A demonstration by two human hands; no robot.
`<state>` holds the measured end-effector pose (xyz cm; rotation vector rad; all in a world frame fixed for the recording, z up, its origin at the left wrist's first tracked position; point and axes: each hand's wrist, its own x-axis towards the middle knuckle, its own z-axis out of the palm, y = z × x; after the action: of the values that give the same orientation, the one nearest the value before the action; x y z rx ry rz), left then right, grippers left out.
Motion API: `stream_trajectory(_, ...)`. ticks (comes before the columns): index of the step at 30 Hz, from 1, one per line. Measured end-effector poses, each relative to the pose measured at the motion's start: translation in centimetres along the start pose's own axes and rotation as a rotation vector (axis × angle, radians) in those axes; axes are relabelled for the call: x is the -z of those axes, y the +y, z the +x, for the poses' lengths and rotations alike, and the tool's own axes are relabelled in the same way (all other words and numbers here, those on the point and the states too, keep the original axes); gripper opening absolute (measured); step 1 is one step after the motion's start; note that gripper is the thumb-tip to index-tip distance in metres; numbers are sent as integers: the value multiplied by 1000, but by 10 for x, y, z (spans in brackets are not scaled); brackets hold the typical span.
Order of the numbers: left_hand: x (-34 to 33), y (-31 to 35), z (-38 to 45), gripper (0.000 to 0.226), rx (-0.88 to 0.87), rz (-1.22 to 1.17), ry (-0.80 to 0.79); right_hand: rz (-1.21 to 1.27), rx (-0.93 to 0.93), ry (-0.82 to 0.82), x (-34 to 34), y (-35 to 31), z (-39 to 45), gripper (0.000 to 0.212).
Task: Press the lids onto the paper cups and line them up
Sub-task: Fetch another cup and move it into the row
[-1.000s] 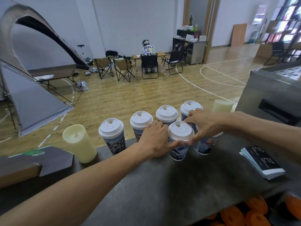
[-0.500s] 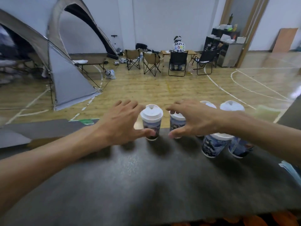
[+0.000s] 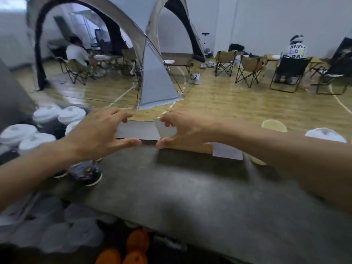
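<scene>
Cups w/ lids (image 3: 47,116) cluster far left on the counter (image 3: 190,187), ~5 white tops visible, blurred; 1 more lid (image 3: 325,134) far right. Left hand (image 3: 101,134) & right hand (image 3: 182,130) both spread, holding nothing. Risk, I'd judge: left forearm sits just above a cup (image 3: 85,171), could knock it over.

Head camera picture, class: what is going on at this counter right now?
A person reaches both arms out over a dark counter. The left hand and right hand hang apart with fingers spread, and neither holds anything. A cluster of lidded paper cups stands at the left, partly under the left forearm. Another white lid shows at the far right beside a pale yellow cylinder. The picture is motion-blurred, so finer detail is unclear.
</scene>
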<state>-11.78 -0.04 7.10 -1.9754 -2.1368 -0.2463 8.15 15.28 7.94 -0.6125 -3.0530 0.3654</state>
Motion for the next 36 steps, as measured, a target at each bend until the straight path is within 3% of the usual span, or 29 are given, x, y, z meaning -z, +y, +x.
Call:
stream_trajectory(5, 11, -106, -28, 106, 170, 5, -36, 21, 71, -32, -32, -59, 91, 81)
stream_trajectory(8, 9, -138, -57, 103, 236, -6, -90, 28, 106, -81, -51, -90, 128, 74)
stream_trajectory(10, 3, -153, -78, 113, 272, -22, -144, 0, 106, -96, -65, -105, 147, 67)
stream_trajectory(15, -20, -166, -100, 120, 262, -79, -247, -1, 137, -130, -90, -125, 177, 90)
stream_trajectory(20, -39, -171, -95, 91, 225, -147, -257, 99, 181, -186, -93, -132, 173, 64)
stream_trajectory(27, -50, -121, -70, 75, 184, -327, -187, 210, 102, -200, -78, -92, 126, 55)
stream_trajectory(32, -66, -36, -23, 93, 54, -392, -249, 220, -12, -187, -58, -17, 38, 49)
stream_trajectory(36, -87, 52, 20, 93, -99, -475, -270, 273, -135, -197, -44, 53, -49, 56)
